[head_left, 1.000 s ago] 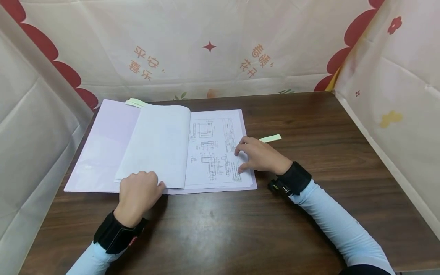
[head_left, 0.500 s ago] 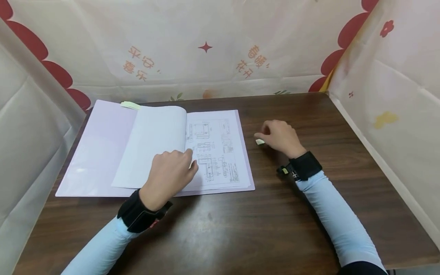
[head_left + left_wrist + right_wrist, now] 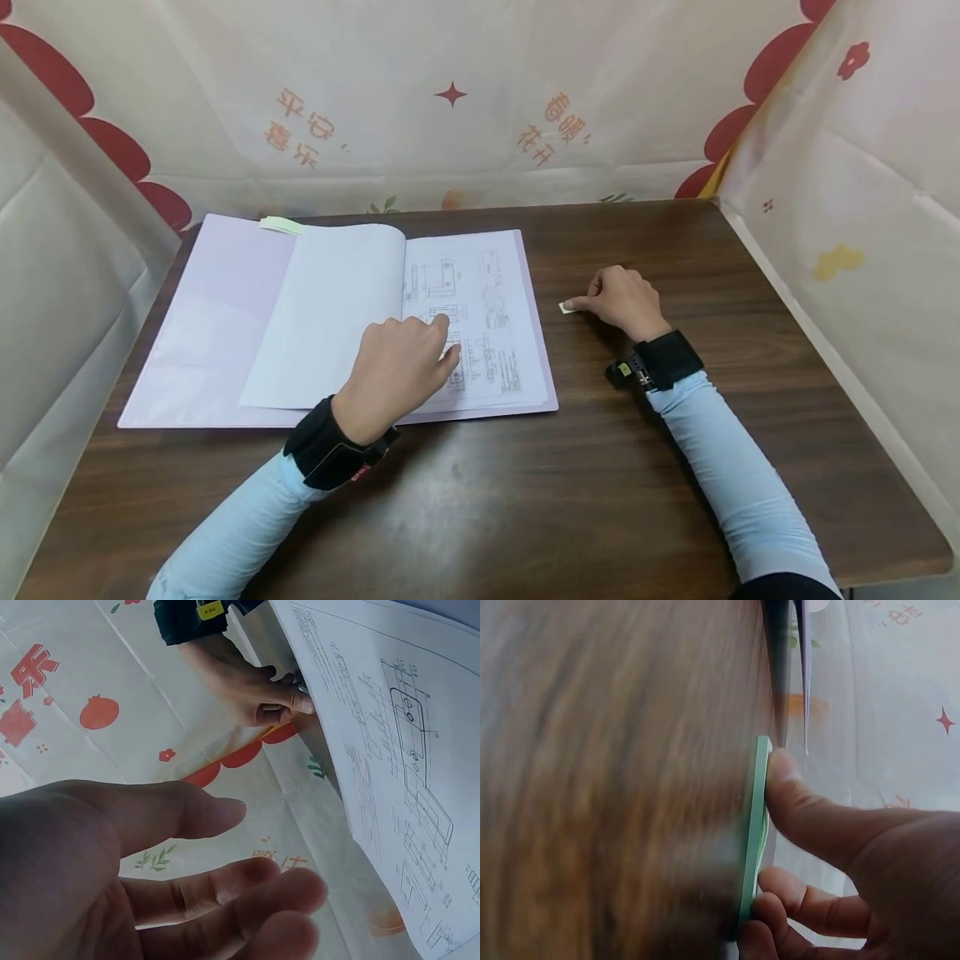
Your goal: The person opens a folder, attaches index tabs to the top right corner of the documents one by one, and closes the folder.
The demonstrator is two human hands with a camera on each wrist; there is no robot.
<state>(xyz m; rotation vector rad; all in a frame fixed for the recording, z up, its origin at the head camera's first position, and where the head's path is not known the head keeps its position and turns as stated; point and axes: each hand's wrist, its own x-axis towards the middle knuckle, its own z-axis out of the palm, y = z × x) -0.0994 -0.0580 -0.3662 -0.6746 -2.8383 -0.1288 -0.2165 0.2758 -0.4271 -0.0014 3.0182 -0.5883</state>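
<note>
A lilac folder (image 3: 172, 367) lies open with its white sheets; the right-hand page (image 3: 510, 275) carries technical drawings. Over that page my left hand (image 3: 397, 367) hovers, its fingers loosely bent and holding nothing, as the left wrist view shows. To the folder's right, my right hand (image 3: 622, 300) holds a narrow pad of pale green sticky notes (image 3: 754, 825) at the tabletop. Its thumb lies on one end of the pad and curled fingers touch the other end. The pad's top sheet looks slightly bowed. In the head view the hand covers most of the pad.
Pale green tabs (image 3: 281, 225) stick out from the top of the turned pages. The dark wooden table (image 3: 480, 517) runs back to a printed cloth (image 3: 450, 50) that hangs behind and on both sides.
My right hand has moved from the page's right edge to the sticky-note pad and holds it. My left hand has moved right, from the turned page's lower edge to over the drawings.
</note>
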